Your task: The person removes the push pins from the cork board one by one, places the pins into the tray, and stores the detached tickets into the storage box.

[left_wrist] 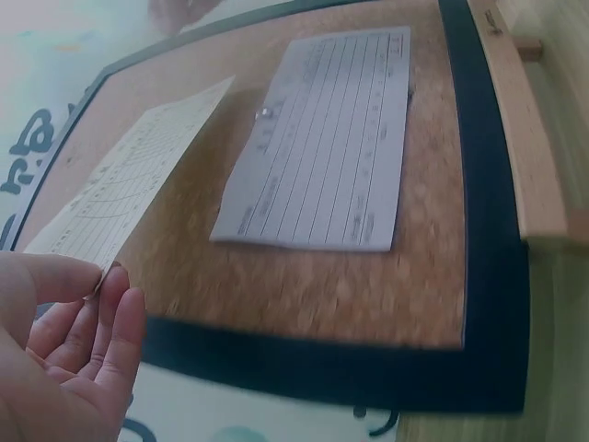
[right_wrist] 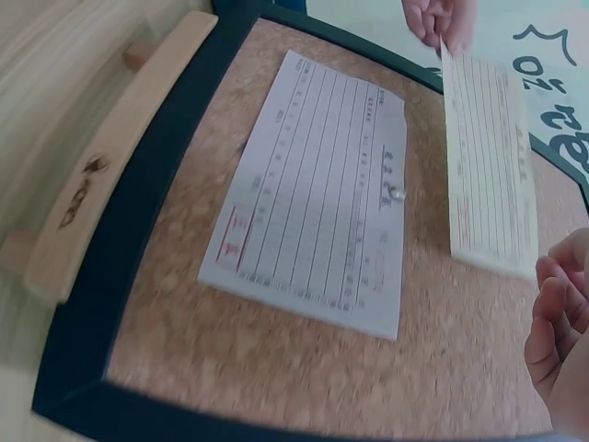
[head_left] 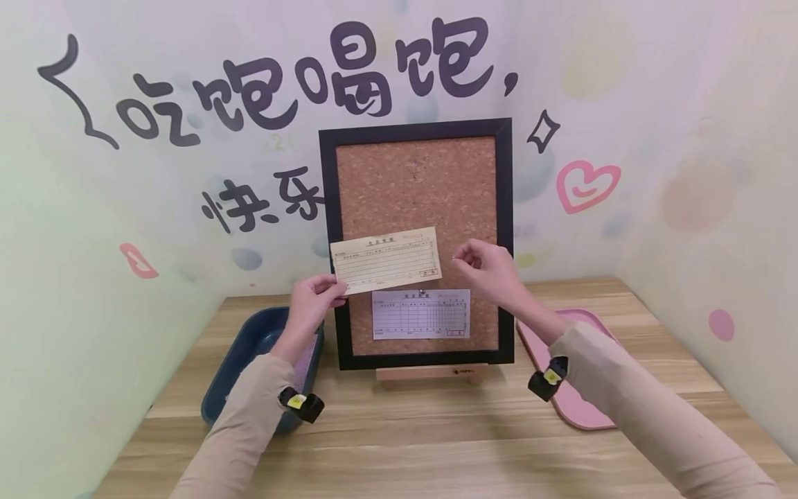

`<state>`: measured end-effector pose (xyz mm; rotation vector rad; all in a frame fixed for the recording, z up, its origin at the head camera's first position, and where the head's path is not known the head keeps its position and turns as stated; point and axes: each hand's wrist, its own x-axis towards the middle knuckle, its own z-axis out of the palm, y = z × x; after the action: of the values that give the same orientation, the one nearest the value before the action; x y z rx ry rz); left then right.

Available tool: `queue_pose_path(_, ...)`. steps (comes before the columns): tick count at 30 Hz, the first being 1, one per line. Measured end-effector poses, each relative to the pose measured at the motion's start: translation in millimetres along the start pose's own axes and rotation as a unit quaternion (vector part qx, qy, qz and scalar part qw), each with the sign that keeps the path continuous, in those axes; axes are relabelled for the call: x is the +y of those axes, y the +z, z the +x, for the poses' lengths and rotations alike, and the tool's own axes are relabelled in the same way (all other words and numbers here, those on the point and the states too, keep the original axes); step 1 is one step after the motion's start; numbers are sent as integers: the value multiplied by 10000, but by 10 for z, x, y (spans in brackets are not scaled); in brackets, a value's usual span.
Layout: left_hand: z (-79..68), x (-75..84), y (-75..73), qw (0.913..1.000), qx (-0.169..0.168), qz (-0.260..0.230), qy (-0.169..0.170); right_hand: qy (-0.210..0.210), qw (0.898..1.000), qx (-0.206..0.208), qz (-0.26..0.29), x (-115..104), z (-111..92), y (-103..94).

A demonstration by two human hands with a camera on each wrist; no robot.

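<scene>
My left hand (head_left: 314, 303) pinches the left end of a pale yellow receipt slip (head_left: 386, 260) between thumb and fingers. The slip tilts up to the right in front of a black-framed cork board (head_left: 418, 184), its far end standing off the cork in the left wrist view. Below it, a white receipt slip (head_left: 420, 324) hangs on the cork under a clear push pin (right_wrist: 398, 193) at its top edge. To the right of the yellow slip, my right hand (head_left: 489, 272) has thumb and index finger pinched together, a tiny pale speck showing at the tips.
The board leans on a wooden easel (head_left: 430, 374) on the wood-grain table (head_left: 399, 443). A dark blue tray (head_left: 215, 388) with something pale purple inside stands at the left, partly behind my left arm. A pink tray (head_left: 576, 412) lies at the right, partly under my right arm. A lettered wall (head_left: 262, 28) rises behind.
</scene>
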<state>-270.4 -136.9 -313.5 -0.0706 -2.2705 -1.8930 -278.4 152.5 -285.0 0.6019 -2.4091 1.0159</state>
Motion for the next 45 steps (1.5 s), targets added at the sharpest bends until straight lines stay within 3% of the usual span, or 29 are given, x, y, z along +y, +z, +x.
queue_pose_path(5, -81, -67, -227, 9994, 68, 331, -49, 53, 9999, -94, 119, 112, -110, -123)
queue_pose_path(14, -244, -195, -611, 9949, 202, 978, 128, 165, 9995, -67, -276, 348, -370, -373)
queue_pose_path(19, -319, -226, -800, 9960, 298, 789, 288, 187, 9995, 33, -247, 497, -495, -542)
queue_pose_path(21, -305, -311, -888, 9968, 367, 582, 398, 163, 9993, 103, -310, 557, -547, -592)
queue_pose_path(23, -249, -512, -1017, 9971, 318, 225, 651, 150, 9988, 147, -435, 610, -603, -633)
queue_pose_path(26, -39, -1049, -1277, 9965, 307, -144, 766, 260, 9979, 148, -570, 675, -699, -676)
queue_pose_path(29, 188, -1673, -1542, 9960, 536, -57, 709, 460, 9971, 91, -593, 724, -795, -714)
queue_pose_path(33, 201, -2033, -1712, 9932, 918, 541, 469, 679, 9962, -17, -542, 781, -912, -738)
queue_pose_path(35, 103, -2027, -1741, 9931, 980, 570, 316, 782, 9955, -111, -516, 809, -971, -735)
queue_pose_path(37, -32, -1920, -1745, 9947, 912, 456, 163, 851, 9951, -183, -477, 836, -1028, -734)
queue_pose_path(40, -300, -1561, -1704, 9973, 720, 108, -47, 914, 9947, -249, -399, 876, -1110, -738)
queue_pose_path(43, -569, -1111, -1610, 9968, 650, 259, -399, 934, 9950, -203, -287, 929, -1183, -750)
queue_pose_path(45, -667, -973, -1578, 9950, 742, 408, -525, 997, 9946, -168, -230, 974, -1237, -762)
